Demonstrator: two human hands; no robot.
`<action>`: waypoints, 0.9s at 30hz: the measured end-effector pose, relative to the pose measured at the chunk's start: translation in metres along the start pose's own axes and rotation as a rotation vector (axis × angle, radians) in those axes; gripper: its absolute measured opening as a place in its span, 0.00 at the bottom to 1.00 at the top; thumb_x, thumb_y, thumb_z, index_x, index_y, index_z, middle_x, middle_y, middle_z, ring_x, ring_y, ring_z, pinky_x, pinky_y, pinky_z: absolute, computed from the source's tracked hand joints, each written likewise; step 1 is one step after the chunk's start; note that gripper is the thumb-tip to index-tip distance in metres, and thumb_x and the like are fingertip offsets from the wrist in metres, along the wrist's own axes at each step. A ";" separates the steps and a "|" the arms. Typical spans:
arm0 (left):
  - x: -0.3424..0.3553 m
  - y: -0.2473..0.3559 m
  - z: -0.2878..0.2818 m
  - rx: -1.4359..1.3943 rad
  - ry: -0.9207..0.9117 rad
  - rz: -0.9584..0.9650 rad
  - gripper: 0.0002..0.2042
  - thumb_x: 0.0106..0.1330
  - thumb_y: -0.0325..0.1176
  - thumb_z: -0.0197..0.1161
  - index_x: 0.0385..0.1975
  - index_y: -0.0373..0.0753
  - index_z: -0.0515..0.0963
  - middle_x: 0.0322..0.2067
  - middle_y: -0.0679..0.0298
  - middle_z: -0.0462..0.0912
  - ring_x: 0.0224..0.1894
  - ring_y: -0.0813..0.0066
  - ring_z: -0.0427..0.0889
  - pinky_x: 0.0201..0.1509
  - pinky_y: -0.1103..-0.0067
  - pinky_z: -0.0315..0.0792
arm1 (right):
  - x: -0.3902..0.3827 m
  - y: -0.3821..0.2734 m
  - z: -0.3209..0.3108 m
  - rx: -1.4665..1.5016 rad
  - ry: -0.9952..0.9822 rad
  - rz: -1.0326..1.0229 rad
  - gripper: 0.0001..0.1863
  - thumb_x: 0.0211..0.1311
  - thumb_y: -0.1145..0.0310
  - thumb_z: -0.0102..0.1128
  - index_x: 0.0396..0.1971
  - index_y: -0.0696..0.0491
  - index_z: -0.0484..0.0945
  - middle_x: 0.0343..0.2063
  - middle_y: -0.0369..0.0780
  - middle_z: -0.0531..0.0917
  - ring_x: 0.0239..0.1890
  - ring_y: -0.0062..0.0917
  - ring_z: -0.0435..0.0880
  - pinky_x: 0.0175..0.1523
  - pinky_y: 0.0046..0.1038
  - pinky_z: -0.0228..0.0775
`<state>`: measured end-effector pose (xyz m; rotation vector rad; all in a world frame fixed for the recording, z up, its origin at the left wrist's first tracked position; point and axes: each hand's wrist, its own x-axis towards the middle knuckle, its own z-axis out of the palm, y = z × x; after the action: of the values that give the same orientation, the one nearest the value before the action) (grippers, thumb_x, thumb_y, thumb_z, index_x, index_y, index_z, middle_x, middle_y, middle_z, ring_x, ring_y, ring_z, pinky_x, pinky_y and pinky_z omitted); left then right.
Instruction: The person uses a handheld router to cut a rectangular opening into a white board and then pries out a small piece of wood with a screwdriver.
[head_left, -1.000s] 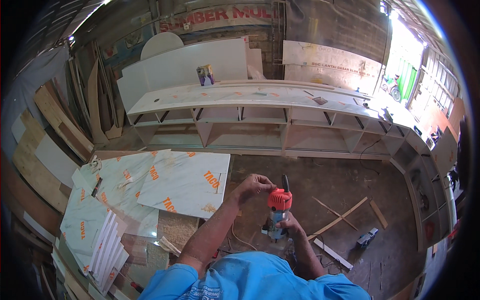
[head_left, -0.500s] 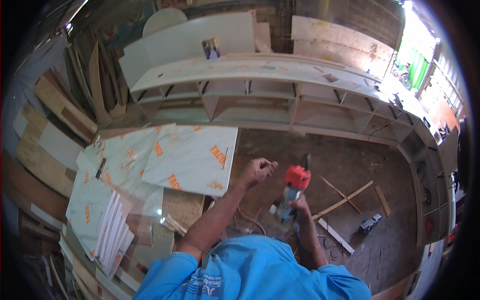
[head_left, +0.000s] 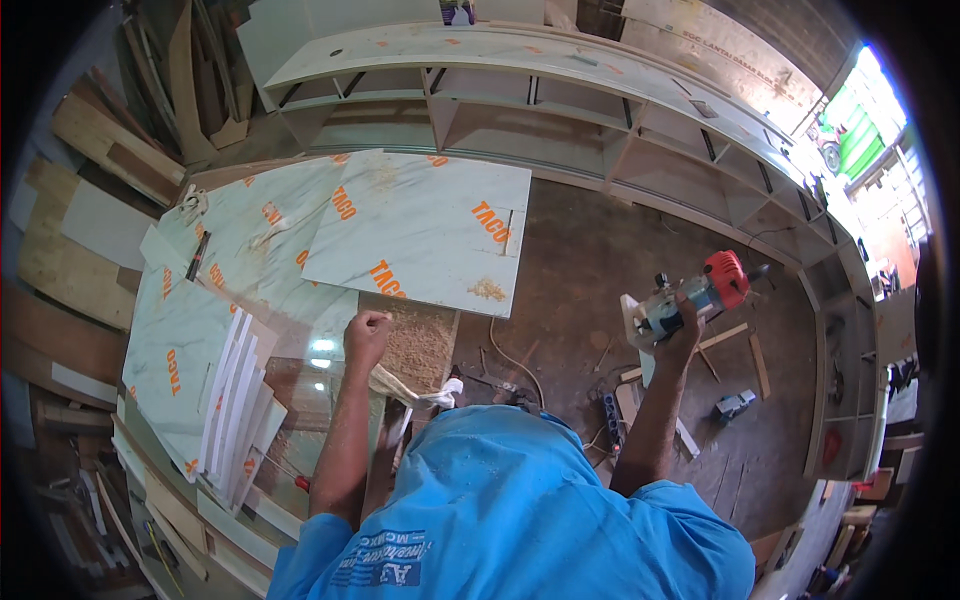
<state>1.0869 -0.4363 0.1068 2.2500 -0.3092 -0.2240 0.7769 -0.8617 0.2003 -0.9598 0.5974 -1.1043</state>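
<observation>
My right hand (head_left: 688, 325) grips a trim router (head_left: 715, 284) with a red motor cap and a clear and metal base. It holds the tool sideways above the floor, base toward the left. Closed with the fingers curled in, my left hand (head_left: 366, 338) hovers by the front edge of a white marble-patterned panel (head_left: 425, 235); whether anything small is in it is hidden. That panel lies over a larger marble-patterned sheet (head_left: 265, 235) and carries a little heap of sawdust (head_left: 486, 290). Below it, sawdust also coats a brown board (head_left: 420, 345).
A stack of white strips (head_left: 228, 400) lies at left. Long open cabinets (head_left: 520, 135) span the back and curve down the right. On the floor are a grey tool (head_left: 735, 405), wooden strips (head_left: 760, 365), a power strip (head_left: 611, 420) and a cable (head_left: 520, 365).
My right hand has swung the router to the right and turned it on its side. My left hand has moved back to the left. The view has shifted downward.
</observation>
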 end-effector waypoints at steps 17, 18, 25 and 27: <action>0.111 0.034 0.025 -0.142 0.097 0.120 0.09 0.69 0.33 0.65 0.37 0.32 0.83 0.37 0.58 0.84 0.39 0.69 0.84 0.47 0.75 0.77 | 0.032 0.058 0.035 -0.073 0.159 -0.026 0.28 0.60 0.62 0.64 0.57 0.62 0.74 0.48 0.48 0.83 0.50 0.43 0.84 0.60 0.45 0.74; 0.117 0.028 0.024 -0.114 0.123 0.066 0.10 0.70 0.33 0.65 0.37 0.30 0.82 0.37 0.59 0.85 0.38 0.73 0.83 0.47 0.77 0.76 | 0.038 0.072 0.033 -0.077 0.175 -0.004 0.28 0.60 0.62 0.64 0.57 0.62 0.74 0.48 0.48 0.83 0.50 0.43 0.84 0.60 0.45 0.74; 0.155 0.013 0.022 0.038 0.221 -0.079 0.11 0.70 0.34 0.65 0.34 0.31 0.82 0.31 0.65 0.83 0.35 0.77 0.79 0.43 0.76 0.74 | 0.068 0.145 0.051 -0.148 0.068 -0.039 0.33 0.58 0.64 0.61 0.63 0.61 0.67 0.50 0.48 0.80 0.54 0.43 0.81 0.60 0.47 0.75; 0.174 0.027 0.032 0.056 0.232 -0.007 0.11 0.70 0.35 0.65 0.34 0.31 0.82 0.31 0.64 0.83 0.34 0.76 0.79 0.43 0.76 0.74 | 0.075 0.153 0.065 -0.135 0.041 -0.017 0.33 0.58 0.64 0.61 0.63 0.61 0.67 0.50 0.48 0.80 0.53 0.42 0.81 0.60 0.46 0.74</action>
<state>1.2410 -0.5275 0.0973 2.3051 -0.1851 0.0427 0.9283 -0.8884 0.1019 -1.0625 0.7055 -1.1122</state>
